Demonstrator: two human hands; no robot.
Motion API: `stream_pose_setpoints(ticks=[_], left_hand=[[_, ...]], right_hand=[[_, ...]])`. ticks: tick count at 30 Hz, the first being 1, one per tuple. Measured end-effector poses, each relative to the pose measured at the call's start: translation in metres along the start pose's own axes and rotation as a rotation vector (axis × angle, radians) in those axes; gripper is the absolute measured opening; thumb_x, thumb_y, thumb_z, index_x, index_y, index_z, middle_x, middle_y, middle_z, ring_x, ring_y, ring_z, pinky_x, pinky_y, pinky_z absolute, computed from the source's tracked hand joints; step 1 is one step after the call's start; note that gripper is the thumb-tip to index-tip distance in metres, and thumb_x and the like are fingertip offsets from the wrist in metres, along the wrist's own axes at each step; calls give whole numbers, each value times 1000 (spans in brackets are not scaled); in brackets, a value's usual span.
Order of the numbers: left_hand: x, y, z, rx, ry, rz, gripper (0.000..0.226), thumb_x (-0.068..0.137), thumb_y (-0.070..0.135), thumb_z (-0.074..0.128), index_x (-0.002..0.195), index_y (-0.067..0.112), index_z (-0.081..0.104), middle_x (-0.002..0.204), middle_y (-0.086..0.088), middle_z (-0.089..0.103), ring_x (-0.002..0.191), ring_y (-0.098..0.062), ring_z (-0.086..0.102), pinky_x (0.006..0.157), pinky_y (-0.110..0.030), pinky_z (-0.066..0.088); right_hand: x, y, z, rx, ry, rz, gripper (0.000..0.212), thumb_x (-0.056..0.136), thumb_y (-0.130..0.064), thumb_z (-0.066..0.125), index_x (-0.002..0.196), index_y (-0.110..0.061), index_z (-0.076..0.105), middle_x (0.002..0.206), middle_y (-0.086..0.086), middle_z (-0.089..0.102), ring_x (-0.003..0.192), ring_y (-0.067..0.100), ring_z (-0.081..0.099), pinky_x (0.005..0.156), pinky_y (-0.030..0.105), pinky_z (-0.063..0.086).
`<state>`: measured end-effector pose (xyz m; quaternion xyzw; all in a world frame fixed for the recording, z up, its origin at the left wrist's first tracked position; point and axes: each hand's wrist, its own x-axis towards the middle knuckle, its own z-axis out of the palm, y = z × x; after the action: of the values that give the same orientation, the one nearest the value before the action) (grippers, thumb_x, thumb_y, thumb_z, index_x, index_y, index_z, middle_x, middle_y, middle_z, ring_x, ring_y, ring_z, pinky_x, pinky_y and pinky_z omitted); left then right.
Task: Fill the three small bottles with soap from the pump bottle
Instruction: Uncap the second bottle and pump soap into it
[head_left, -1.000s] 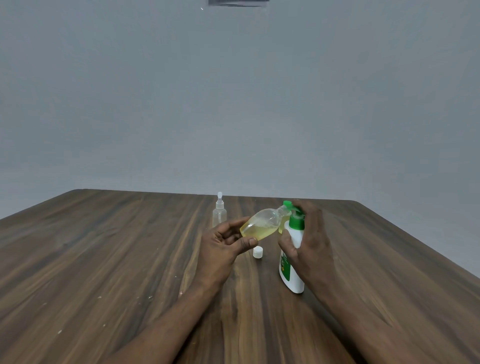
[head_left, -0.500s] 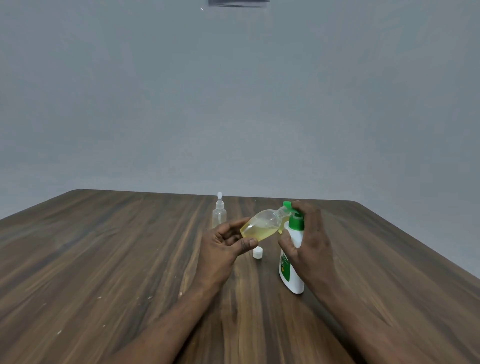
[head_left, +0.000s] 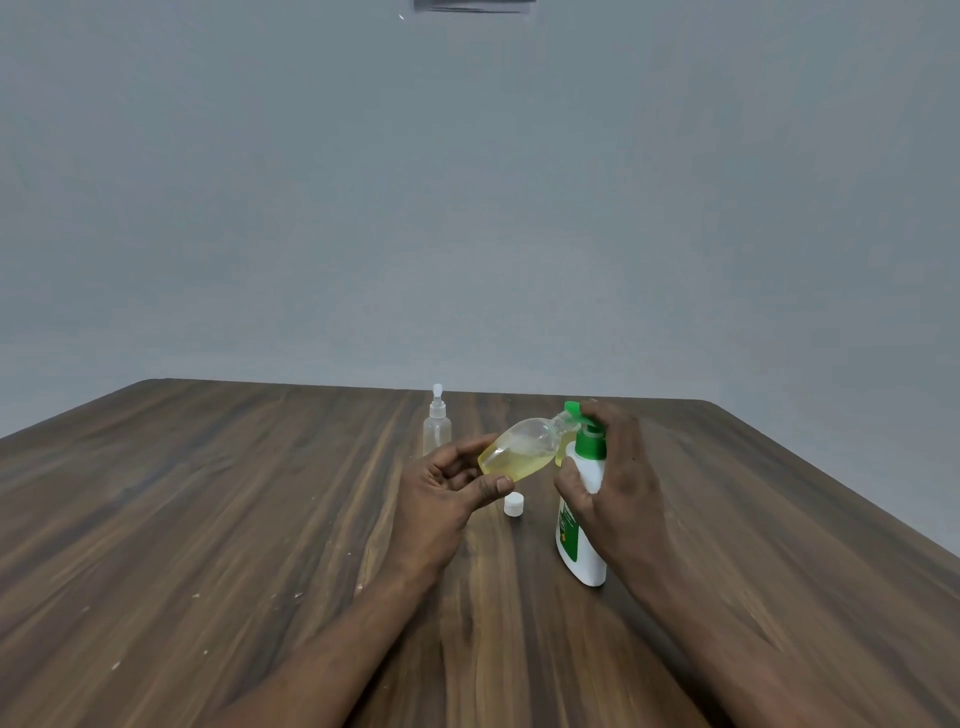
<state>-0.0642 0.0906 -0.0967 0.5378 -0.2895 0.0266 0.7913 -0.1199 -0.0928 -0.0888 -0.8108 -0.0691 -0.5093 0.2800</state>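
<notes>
My left hand (head_left: 441, 493) holds a small clear bottle (head_left: 519, 452) tilted, neck up against the green pump nozzle; yellow soap fills its lower part. My right hand (head_left: 618, 478) is wrapped round the white pump bottle (head_left: 582, 540), which stands on the wooden table (head_left: 208, 519), with fingers over the green pump head. A white cap (head_left: 514, 505) lies on the table between my hands. An empty clear spray bottle (head_left: 437, 426) stands upright behind my left hand. Part of another yellowish bottle shows behind the pump bottle, mostly hidden.
The table's far edge runs just behind the spray bottle, and its right edge slants down to the right. A plain grey wall stands beyond.
My right hand's fingers have shifted slightly on the pump head. The tilted small bottle and my left hand have stayed in place.
</notes>
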Motion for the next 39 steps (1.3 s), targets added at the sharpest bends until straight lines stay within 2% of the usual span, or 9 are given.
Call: stream_pose_setpoints(ticks=[8,12,18,25,29,34,39], left_hand=[[0,1,-1,-11,-3,3,45,74,-10,79,115,7,72,103,-11,78,98,-25,74,78,-28,61],[0,2,-1,-15,1,-2,46,73,-9,79,115,6,71,104,-11,78,99,-25,74,79,-29,61],[0,2,0,-8,-4,-3,45,74,-10,79,115,7,72,104,-10,78,98,-24,75,79,-29,62],[0,2,0,-15,4,-9,44,74,-10,78,114,8,72,103,-10,78,98,-24,75,78,-29,61],[0,2,0,-6,6,0,44,75,-12,78,113,8,72,103,-11,78,97,-24,75,77,-28,61],[0,1,-1,-6,6,1,45,75,-12,78,115,5,71,103,-12,78,98,-27,75,78,-30,62],[0,1,-1,-8,-2,0,44,75,-11,78,115,7,72,103,-11,78,99,-26,74,81,-32,62]], right_hand=[[0,-2,1,-13,18,-7,64,78,-4,71,135,-22,47,123,-13,47,108,7,54,86,21,46],[0,-1,1,-8,10,-7,64,79,-5,72,135,-22,46,123,-14,46,108,7,54,87,20,45],[1,0,1,-1,1,-5,56,79,-12,68,130,-21,48,120,-16,48,107,1,52,88,9,39],[0,-2,0,-17,19,-8,63,79,-6,71,135,-23,46,123,-16,45,110,5,53,85,21,46],[0,-3,-1,-13,17,-17,63,80,-7,71,134,-27,45,121,-18,44,108,2,53,86,18,45],[1,0,1,-21,6,-1,53,80,-23,62,130,-22,48,118,-19,47,106,-2,52,86,9,39],[1,0,1,-19,7,-2,56,79,-19,64,132,-21,47,120,-15,47,107,5,53,86,19,45]])
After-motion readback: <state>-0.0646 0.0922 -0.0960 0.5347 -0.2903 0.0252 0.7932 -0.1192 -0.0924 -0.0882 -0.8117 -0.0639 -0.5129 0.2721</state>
